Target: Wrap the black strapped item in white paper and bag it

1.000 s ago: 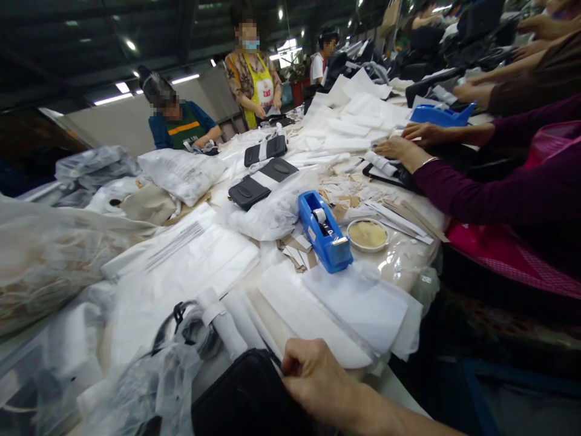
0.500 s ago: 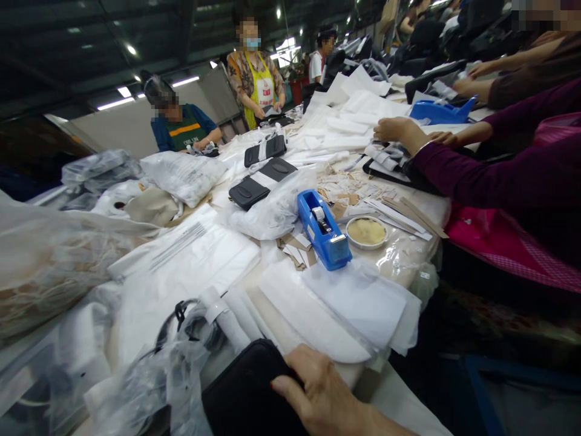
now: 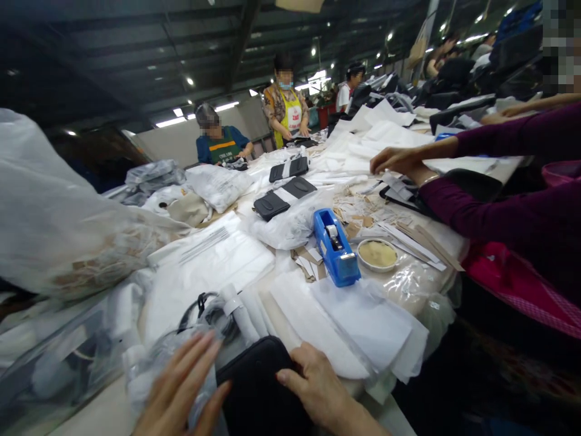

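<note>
In the head view, one black case (image 3: pixel 261 387) is on the near side of the foreground blue tape dispenser (image 3: pixel 336 248), leftward. The right hand (image 3: pixel 320 384) grasps the case's right edge, thumb on top; the left hand (image 3: pixel 181 387), empty with fingers parted, is at its left edge, contact unclear. Two banded black pouches (image 3: pixel 267 208) lie beyond the dispenser, leftward; one round dish (image 3: pixel 377 254) sits just right of it.

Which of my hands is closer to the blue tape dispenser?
Right. Your right hand is below the blue tape dispenser in view; your left hand is farther off, lower left.
</note>
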A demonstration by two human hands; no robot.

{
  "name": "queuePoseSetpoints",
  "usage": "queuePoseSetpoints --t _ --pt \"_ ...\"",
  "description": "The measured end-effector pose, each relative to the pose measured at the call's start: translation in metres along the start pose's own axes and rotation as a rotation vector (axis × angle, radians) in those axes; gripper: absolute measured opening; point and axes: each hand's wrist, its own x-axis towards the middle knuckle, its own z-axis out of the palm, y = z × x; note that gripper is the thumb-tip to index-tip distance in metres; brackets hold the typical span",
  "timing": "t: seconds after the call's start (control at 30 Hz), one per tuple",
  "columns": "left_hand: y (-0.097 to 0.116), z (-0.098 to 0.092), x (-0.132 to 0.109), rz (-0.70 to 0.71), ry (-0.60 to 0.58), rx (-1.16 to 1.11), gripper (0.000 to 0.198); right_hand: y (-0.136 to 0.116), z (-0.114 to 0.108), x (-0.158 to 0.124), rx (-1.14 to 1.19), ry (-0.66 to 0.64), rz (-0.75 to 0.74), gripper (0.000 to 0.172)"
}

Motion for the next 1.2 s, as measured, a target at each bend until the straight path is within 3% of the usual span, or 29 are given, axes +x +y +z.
queuePoseSetpoints --t 0.03,0.07,0.13,0.17,0.23,0.3,0.4,0.5,0.57,0.67,0.77,0.83,0.9,1.0,1.03,1.1,1.2 --pt "0.005 0.018 0.014 0.266 -0.175 0.159 0.039 0.001 0.001 0.0 -0.006 0.0 -0.003 0.014" --pt "0.009 0.037 0.03 0.471 -0.257 0.274 0.038 0.001 0.001 0.0 -0.006 0.0 -0.007 0.013" --pt "0.018 0.074 0.06 0.634 -0.475 0.462 0.037 0.003 0.001 0.0 -0.004 -0.003 -0.023 0.014" --pt "0.021 0.091 0.073 0.625 -0.636 0.582 0.038 0.004 0.002 0.001 -0.006 -0.005 -0.033 0.015" --pt "0.025 0.117 0.091 0.654 -0.75 0.633 0.036 0.008 0.003 0.003 -0.019 -0.012 -0.059 0.016" --pt "0.026 0.133 0.099 0.696 -0.802 0.648 0.024 0.016 0.007 0.007 -0.035 -0.016 -0.094 0.018" --pt "0.022 0.143 0.098 0.772 -0.836 0.666 0.004 0.032 0.013 0.014 -0.043 0.0 -0.166 0.022" --pt "0.022 0.138 0.095 0.818 -0.81 0.664 0.005 0.044 0.016 0.019 -0.006 0.023 -0.221 0.026" --pt "0.027 0.125 0.097 0.808 -0.768 0.651 0.01 0.045 0.015 0.02 0.025 0.008 -0.224 0.032" --pt "0.039 0.087 0.103 0.709 -0.663 0.606 0.017 0.04 0.011 0.016 0.042 -0.035 -0.185 0.036" --pt "0.05 0.033 0.095 0.49 -0.476 0.545 0.022 0.033 0.007 0.014 0.041 -0.065 -0.144 0.038" --pt "0.054 -0.002 0.072 0.317 -0.352 0.497 0.023 0.032 0.007 0.015 0.066 -0.086 -0.127 0.04" --pt "0.051 -0.027 0.034 0.195 -0.342 0.378 0.021 0.033 0.007 0.017 0.13 -0.125 -0.114 0.042" --pt "0.026 -0.038 -0.034 -0.04 -0.524 -0.108 0.021 0.035 0.008 0.02 0.21 -0.179 -0.098 0.042" --pt "0.011 -0.035 -0.054 -0.068 -0.434 -0.116 0.026 0.035 0.008 0.02 0.219 -0.182 -0.094 0.041" --pt "-0.023 -0.023 -0.087 0.083 -0.263 0.057 0.035 0.031 0.006 0.018 0.221 -0.181 -0.092 0.04" --pt "-0.068 0.001 -0.112 0.487 -0.141 0.4 0.016 0.021 0.0 0.016 0.178 -0.195 -0.092 0.035"
